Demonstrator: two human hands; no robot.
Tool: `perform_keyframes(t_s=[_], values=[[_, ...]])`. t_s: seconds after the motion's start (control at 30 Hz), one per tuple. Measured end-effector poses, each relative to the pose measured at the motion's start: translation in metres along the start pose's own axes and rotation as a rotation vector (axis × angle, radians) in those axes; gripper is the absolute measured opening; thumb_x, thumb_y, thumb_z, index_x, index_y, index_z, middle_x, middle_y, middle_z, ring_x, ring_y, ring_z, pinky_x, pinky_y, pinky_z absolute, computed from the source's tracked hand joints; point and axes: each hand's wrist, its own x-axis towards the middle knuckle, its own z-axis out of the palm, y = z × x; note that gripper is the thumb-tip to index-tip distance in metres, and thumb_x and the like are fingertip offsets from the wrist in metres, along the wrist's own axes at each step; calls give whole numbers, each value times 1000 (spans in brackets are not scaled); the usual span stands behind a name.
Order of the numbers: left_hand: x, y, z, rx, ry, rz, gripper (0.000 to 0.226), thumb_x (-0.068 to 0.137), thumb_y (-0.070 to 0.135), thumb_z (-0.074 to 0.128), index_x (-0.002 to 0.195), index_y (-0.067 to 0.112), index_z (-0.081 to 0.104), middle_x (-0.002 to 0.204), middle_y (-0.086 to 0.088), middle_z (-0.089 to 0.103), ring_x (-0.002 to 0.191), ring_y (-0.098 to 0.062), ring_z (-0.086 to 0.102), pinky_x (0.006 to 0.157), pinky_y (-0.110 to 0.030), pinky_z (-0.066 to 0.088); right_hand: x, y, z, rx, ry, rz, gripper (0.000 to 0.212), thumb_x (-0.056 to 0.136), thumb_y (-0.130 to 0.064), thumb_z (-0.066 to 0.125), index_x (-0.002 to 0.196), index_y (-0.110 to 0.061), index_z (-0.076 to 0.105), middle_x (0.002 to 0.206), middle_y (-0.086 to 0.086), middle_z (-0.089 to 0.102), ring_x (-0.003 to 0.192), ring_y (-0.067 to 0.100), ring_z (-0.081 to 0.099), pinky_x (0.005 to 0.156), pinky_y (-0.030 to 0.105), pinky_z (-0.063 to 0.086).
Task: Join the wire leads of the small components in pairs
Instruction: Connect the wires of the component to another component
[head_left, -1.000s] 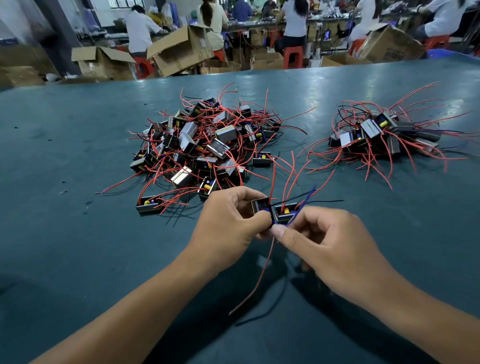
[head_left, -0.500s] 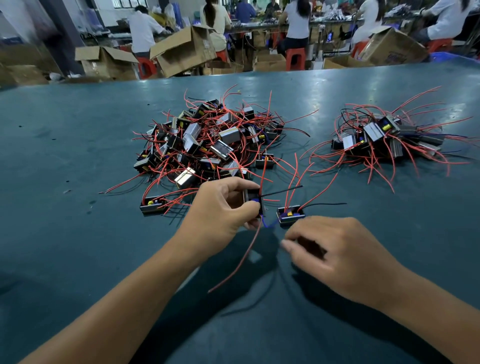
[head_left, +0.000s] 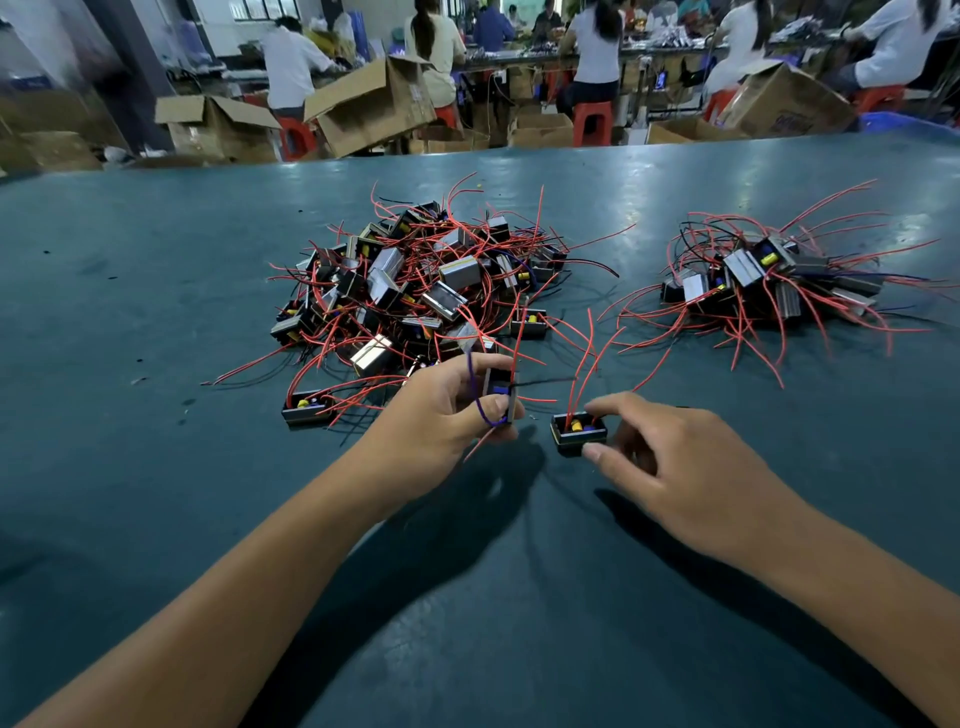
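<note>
Table (head_left: 156, 493): a wide dark teal top that fills most of the view, running from the near edge to the far side of the scene.
Background: beyond the far edge stand open cardboard boxes (head_left: 374, 104) and red stools (head_left: 592, 122), with several people seated at benches, all blurred.
Large pile (head_left: 415, 291): a heap of small black and silver components tangled in red and black wire leads, left of centre and far from the hands.
Small pile (head_left: 753, 280): a lesser heap of the same parts at far right, well apart from the large pile, its red leads fanning outward.
Left hand (head_left: 447, 410): raised just above the table near centre, fingers and thumb curled round a held component (head_left: 500, 397), clamped on it from both sides.
Right hand (head_left: 670, 457): low over the table just right of the left hand, fingers curled; thumb and forefinger close on the sides of a table component (head_left: 579, 434).
Held component: a small black block turned on edge, with a blue part showing on its face; red and black leads run out of it to the right.
Table component: a small black open-topped block lying flat between the two hands, yellow and blue parts inside, red leads rising from it.
Stray component (head_left: 306, 408): one more block lying alone at the near left edge of the large pile.
Blue lead (head_left: 480, 410): a thin loop curving over the left hand's fingers down to the held component.
</note>
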Motion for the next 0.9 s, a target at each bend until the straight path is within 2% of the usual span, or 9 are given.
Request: perform_keyframes(t_s=[0.07,0.13,0.3,0.4,0.5,0.57,0.67,0.8,0.9], values=[[0,1,0,15,-17,0,28,97,-3,56,112,20,61,86,-6,70,71,-9,66,70,-19,52,1,0,2,-38,-60,-1,32,92,-53,50,116,-33,58,91,-18,60,83,6,54,78,34,48],[0,1,-1,1,-26,-15,26,97,-4,56,114,15,62,83,-6,68,71,-12,65,69,-20,53,2,1,2,-62,-105,7,37,90,-61,42,113,-35,57,96,-18,56,90,6,53,81,31,46],[0,0,1,-44,-88,-80,32,98,-2,54,127,13,59,80,1,66,69,-18,66,72,-25,56,6,2,-3,-36,-101,28,45,88,-69,27,94,-34,55,85,-14,53,83,3,52,78,33,46],[-2,0,1,-63,-129,-110,37,100,0,53,132,20,55,84,-3,65,72,-18,68,73,-23,56,5,2,-4,-40,-96,51,47,87,-72,26,89,-34,53,84,-13,53,84,2,52,77,33,47],[-3,1,0,-32,-153,-108,39,100,1,53,126,30,56,91,-6,69,73,-13,68,74,-18,53,4,1,-3,-174,-67,86,48,82,-78,33,88,-33,48,84,-13,51,82,3,49,71,30,45],[-2,0,-1,-14,-148,-120,40,100,3,53,130,28,56,94,-5,72,74,-12,68,74,-18,53,6,3,-3,-267,-44,116,38,82,-69,45,86,-32,46,85,-12,50,84,9,49,69,31,43],[-2,-2,-3,6,-135,-157,49,100,3,53,147,14,44,95,-4,73,74,-13,68,74,-20,53,9,10,-8,-287,-13,153,20,87,-46,58,84,-29,48,85,-10,51,86,15,52,70,33,43],[-1,-4,-5,0,-129,-178,52,100,0,53,149,10,42,88,0,73,74,-12,68,74,-19,52,13,19,-13,-213,-36,122,16,88,-33,65,85,-28,50,84,-10,52,82,16,50,70,33,39],[-1,-4,-8,27,-116,-168,50,99,-2,53,146,15,47,87,0,71,72,-12,67,74,-18,52,15,24,-17,-177,-92,49,14,89,-26,68,88,-27,53,85,-13,53,83,13,50,73,30,39]])
